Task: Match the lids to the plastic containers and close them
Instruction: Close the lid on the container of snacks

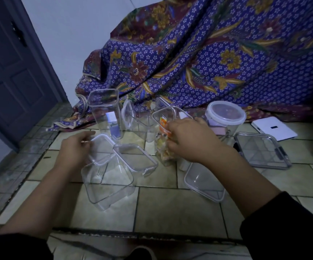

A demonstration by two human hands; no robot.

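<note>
Lid (103, 149) sits pinched in the left hand (75, 147) grip, just left of the snack-filled container (162, 151), which the right hand (187, 139) grasps upright on the floor.

Clear rectangular plastic containers (105, 109) (144, 128) (161, 152) (110, 186) (202, 184): five counted, sixth behind uncertain. Loose clear flat lids (103, 149) (135, 156) (262, 152) (126, 113): four counted. Round white lidded tub (225, 117): one. White flat box (276, 128): one. Purple patterned cloth (208, 62): one.

Tiled floor (170, 209) with clear containers (105, 113), loose lids (262, 152), patterned cloth (208, 62)
</note>
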